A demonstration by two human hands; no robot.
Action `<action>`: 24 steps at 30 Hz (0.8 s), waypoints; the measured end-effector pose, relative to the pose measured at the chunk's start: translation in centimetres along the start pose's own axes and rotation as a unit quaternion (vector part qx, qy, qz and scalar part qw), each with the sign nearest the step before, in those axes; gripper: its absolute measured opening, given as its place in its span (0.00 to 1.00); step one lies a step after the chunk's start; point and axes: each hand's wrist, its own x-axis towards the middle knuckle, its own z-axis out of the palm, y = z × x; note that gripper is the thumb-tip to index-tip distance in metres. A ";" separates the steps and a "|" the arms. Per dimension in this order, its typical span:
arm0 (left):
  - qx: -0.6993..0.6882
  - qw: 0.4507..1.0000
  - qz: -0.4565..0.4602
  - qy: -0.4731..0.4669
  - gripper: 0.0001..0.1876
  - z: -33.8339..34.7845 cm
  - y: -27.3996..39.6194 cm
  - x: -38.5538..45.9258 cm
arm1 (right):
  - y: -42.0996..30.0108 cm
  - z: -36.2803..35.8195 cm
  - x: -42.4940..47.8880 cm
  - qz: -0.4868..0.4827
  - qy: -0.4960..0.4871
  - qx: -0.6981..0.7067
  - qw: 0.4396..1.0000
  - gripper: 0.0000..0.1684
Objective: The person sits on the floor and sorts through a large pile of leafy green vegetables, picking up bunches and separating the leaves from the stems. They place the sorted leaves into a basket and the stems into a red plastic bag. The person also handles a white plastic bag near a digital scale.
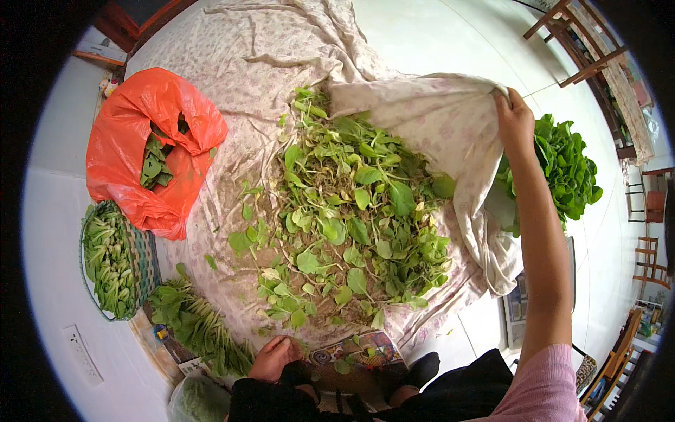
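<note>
A pale floral cloth is spread over the floor, with a loose pile of green leaves, stems and roots on it. My right hand grips the cloth's right edge and holds it raised, so a fold hangs beside the pile. Near the front edge of the cloth, left of a patterned mat, is my left hand, its fingers curled; whether it holds anything is not clear. A row of leafy greens with long stems lies left of that hand.
An orange-red plastic bag with dark leaves stands on the cloth at the left. Below it is a woven basket of greens. Leafy heads sit beyond my right arm. Wooden furniture stands at the upper right, and a filled clear bag at the lower left.
</note>
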 end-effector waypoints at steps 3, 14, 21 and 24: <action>-0.001 1.000 -0.003 -0.001 0.11 0.8 0.1 -0.1 | 4.2 -0.8 2.5 -0.004 0.088 -0.153 0.984 0.17; -0.017 1.000 -0.004 0.015 0.11 0.6 -0.2 -0.2 | 3.1 10.0 -12.8 0.040 -0.329 -0.056 0.942 0.45; -0.009 1.000 0.009 -0.006 0.11 0.6 -0.7 0.3 | -4.4 14.4 -22.5 -0.247 -0.332 -0.201 0.888 0.34; 0.008 1.000 0.003 -0.022 0.11 0.6 -0.7 0.3 | -3.8 14.3 -25.8 -0.358 -0.287 -0.101 0.883 0.18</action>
